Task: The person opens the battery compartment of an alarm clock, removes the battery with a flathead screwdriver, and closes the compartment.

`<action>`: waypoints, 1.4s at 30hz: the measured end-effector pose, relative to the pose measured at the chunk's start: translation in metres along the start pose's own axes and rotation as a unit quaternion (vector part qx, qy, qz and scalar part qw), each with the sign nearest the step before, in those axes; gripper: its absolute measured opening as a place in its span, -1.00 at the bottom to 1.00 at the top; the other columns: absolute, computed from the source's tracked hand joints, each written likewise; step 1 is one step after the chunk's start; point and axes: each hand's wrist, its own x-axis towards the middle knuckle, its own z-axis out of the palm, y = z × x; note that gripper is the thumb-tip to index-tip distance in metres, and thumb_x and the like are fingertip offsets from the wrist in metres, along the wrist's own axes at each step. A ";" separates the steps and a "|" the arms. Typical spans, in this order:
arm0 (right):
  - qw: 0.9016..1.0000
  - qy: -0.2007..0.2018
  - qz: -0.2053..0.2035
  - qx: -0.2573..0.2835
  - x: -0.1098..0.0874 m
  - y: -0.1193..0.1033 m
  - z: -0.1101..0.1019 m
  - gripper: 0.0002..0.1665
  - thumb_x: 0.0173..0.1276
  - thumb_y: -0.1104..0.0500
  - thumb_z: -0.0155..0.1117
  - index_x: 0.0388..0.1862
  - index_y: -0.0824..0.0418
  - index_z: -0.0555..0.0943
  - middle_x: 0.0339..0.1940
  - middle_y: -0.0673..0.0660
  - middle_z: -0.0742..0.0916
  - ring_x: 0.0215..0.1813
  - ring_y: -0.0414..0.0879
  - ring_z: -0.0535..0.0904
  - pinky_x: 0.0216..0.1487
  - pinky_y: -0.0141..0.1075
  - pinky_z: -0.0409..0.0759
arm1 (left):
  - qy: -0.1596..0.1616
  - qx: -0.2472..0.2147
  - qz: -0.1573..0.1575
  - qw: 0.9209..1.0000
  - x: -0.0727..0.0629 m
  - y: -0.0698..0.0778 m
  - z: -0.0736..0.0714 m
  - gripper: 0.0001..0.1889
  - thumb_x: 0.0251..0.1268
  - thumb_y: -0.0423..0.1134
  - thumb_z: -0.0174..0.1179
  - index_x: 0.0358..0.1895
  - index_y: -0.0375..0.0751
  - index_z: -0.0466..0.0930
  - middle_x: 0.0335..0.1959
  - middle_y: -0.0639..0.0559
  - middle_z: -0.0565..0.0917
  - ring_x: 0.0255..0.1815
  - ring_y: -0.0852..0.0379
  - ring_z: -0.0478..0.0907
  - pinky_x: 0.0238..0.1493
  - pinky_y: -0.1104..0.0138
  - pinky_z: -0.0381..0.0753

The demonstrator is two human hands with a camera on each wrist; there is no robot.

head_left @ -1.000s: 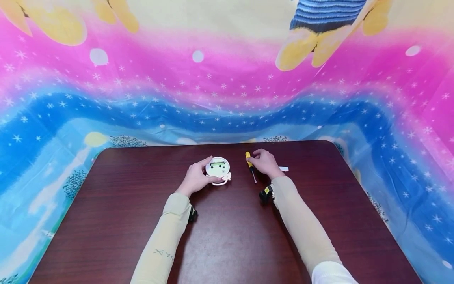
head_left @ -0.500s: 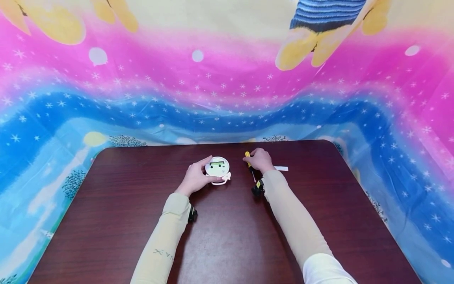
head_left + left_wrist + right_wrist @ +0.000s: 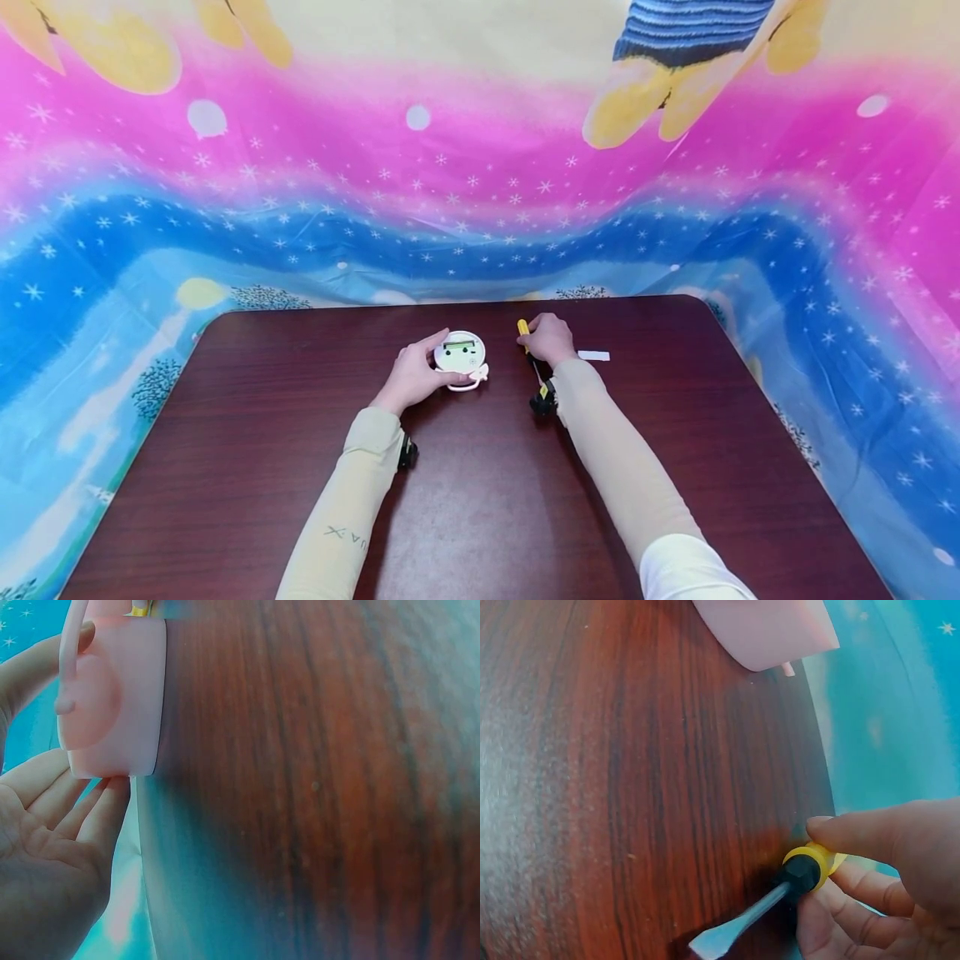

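A round pale pink device (image 3: 471,362) stands near the table's far side, its whitish face up, with a greenish slot and dark round spots on it. My left hand (image 3: 411,377) holds it by its left side, thumb at the near edge and fingers at the far edge. In the left wrist view, a curved handle shows on the device's smooth pink side (image 3: 135,697). To the right, my right hand (image 3: 551,338) pinches the yellow and black handle of a flathead screwdriver (image 3: 804,871) between thumb and fingers. Its metal blade points back toward me, low over the tabletop.
A small white strip (image 3: 594,356) lies just right of my right hand. The dark red-brown table (image 3: 480,483) ends a short way beyond both hands. Behind it hangs a colourful printed cloth (image 3: 450,208).
My right hand has shifted slightly left and its fingers have closed on the screwdriver's handle. The white strip shows more now. My left hand and the pink device have stayed still.
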 end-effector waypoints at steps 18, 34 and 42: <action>0.999 0.012 -0.015 0.044 -0.004 0.000 -0.016 -0.57 0.54 0.13 0.38 0.22 0.38 0.67 -0.03 0.30 0.78 -0.08 0.14 0.74 0.03 -0.04 0.72 | 0.002 0.000 0.002 1.000 0.000 -0.003 0.002 0.04 0.00 0.00 0.69 0.59 -0.21 0.39 0.52 -0.08 0.51 0.48 -0.17 0.44 0.51 -0.07 0.28; 0.988 -0.012 -0.020 0.151 -0.004 -0.001 -0.026 -0.59 0.60 0.19 0.29 0.26 0.44 0.54 -0.01 0.35 0.78 -0.11 0.12 0.80 -0.03 -0.11 0.78 | 0.000 0.009 0.002 1.000 0.000 -0.001 0.000 0.04 0.02 0.00 0.68 0.60 -0.21 0.39 0.52 -0.11 0.50 0.48 -0.18 0.45 0.51 -0.06 0.30; 0.971 -0.014 -0.047 0.233 -0.002 0.001 -0.025 -0.46 0.66 0.22 0.20 0.47 0.46 0.40 0.14 0.40 0.75 0.11 0.22 0.75 0.12 0.00 0.74 | 0.000 0.007 0.004 1.000 0.002 -0.002 0.001 0.04 0.01 -0.01 0.68 0.59 -0.22 0.39 0.50 -0.14 0.51 0.47 -0.13 0.48 0.51 -0.03 0.32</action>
